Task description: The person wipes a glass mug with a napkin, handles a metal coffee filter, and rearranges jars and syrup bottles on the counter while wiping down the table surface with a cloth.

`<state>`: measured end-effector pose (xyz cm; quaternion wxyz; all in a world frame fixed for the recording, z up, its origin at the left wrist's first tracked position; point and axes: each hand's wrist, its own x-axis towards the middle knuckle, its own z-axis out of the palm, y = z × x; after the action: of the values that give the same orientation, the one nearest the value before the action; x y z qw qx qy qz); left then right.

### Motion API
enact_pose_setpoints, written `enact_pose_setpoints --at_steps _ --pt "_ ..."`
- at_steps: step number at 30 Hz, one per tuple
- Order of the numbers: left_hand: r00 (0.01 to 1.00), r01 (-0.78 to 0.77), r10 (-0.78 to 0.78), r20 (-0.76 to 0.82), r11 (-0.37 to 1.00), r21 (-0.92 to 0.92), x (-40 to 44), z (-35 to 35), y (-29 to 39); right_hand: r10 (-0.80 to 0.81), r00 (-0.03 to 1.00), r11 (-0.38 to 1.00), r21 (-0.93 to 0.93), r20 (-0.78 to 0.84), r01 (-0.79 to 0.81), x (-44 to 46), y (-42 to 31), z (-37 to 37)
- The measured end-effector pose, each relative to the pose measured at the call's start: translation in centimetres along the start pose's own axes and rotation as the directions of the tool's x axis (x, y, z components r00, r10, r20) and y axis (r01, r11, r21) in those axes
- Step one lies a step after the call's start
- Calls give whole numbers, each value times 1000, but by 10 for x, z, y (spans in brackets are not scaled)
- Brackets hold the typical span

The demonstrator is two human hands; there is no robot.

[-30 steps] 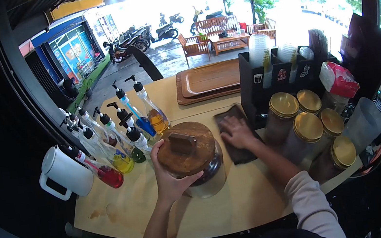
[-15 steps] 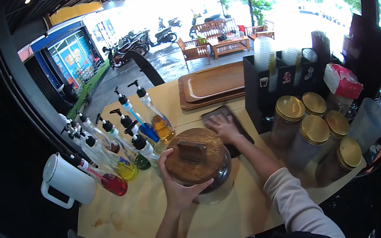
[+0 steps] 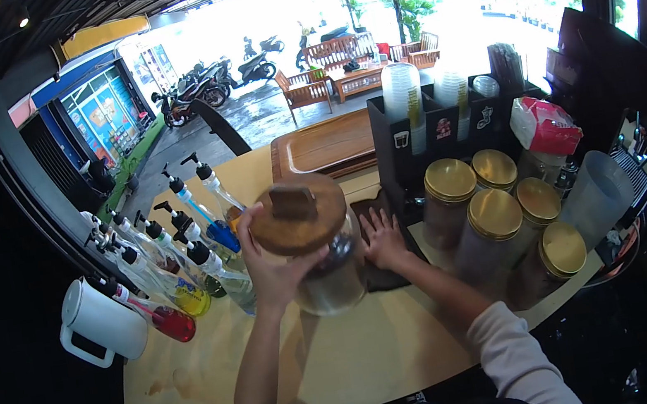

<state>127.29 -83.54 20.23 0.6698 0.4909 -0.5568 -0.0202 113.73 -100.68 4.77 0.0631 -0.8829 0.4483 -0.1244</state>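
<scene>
Jar (image 3: 329, 285): caught in the left hand's (image 3: 275, 278) grip, with fingers and thumb around the rim of the wooden lid (image 3: 329, 209). Between the pump bottles (image 3: 191, 297) and the dark cloth (image 3: 386, 279); cannot tell whether touching the bench (image 3: 364, 363). Cloth: flat on the bench under the right hand (image 3: 382, 243), grip released, fingers spread. Farther right, gold-lidded canisters (image 3: 496, 218); beyond, wooden trays (image 3: 332, 146).

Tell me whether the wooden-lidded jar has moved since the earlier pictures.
Yes. The wooden-lidded jar has shifted forward in the view: its lid is now closer to the wooden tray. Slid or lifted, I cannot tell.
</scene>
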Motion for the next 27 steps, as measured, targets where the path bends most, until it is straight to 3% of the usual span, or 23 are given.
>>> enact_pose_setpoints --at_steps 4,8,10,14,23,27 --pt "998 -61 61 -14 998 28 38 29 -30 -102 995 994 37 -20 103 -68 0 -11" --pt "1000 -24 25 13 995 -101 70 67 -65 -164 986 985 50 -21 165 -97 3 -23" --pt "988 -154 154 25 988 19 85 79 -94 -176 984 984 32 -32 177 -98 2 -24" --pt "978 -208 207 21 975 80 102 94 -132 -170 985 985 21 3 170 -96 3 -23" --pt "997 -82 82 -15 997 -15 101 121 -146 -158 987 986 55 33 156 -95 1 -30" --pt "996 -77 78 -40 996 43 101 125 -142 -163 986 986 50 20 162 -95 2 -27"
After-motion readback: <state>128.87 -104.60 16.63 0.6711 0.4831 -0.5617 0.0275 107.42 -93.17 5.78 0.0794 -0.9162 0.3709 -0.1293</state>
